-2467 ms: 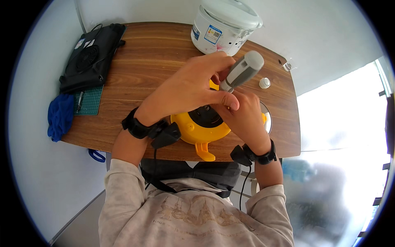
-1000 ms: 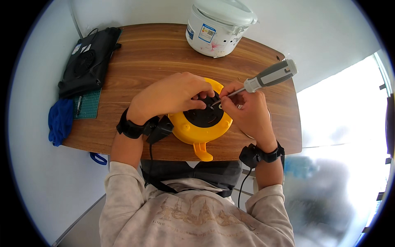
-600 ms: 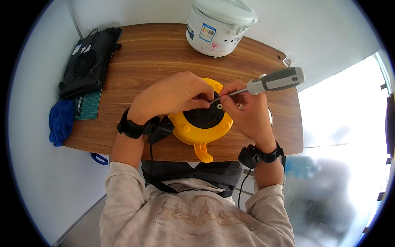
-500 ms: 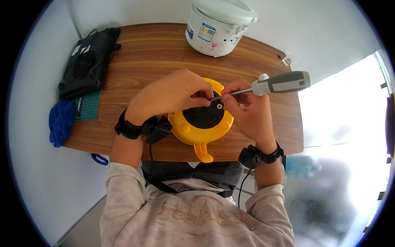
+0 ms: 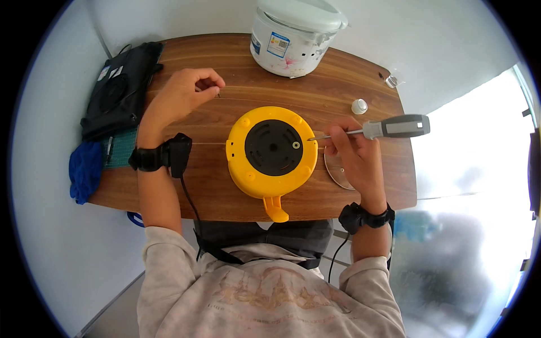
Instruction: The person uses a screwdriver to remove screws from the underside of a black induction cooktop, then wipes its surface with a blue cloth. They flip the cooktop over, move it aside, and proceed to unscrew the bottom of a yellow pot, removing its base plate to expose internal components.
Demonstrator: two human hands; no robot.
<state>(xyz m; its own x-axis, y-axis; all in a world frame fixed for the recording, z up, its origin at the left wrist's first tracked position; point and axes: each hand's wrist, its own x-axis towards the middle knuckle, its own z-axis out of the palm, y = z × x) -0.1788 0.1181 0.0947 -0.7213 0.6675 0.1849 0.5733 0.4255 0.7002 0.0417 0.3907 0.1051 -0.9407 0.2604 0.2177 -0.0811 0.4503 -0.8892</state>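
Note:
A round yellow appliance body (image 5: 242,174), bottom side up, lies at the middle of the table. Its black base plate (image 5: 273,160) has slots and one pale ring-shaped part (image 5: 296,145), and a curved yellow handle points toward me. My left hand (image 5: 189,93) is raised beyond it on the left, thumb and fingers pinched on a tiny dark piece, perhaps a screw, too small to be sure. In my right hand (image 5: 355,149) is a grey-and-white screwdriver (image 5: 397,127), gripped by its shaft, the tip pointing left near the yellow rim.
Behind stands a white rice cooker (image 5: 293,48). A round glass lid (image 5: 335,173) lies partly under my right hand, a white knob (image 5: 359,106) beyond it. At left are a black device (image 5: 115,84), a green cutting mat (image 5: 125,149) and a blue cloth (image 5: 84,169).
My left hand has left the base plate and moved up and left with its fingers pinched. My right hand has drawn back slightly to the right, still holding the screwdriver.

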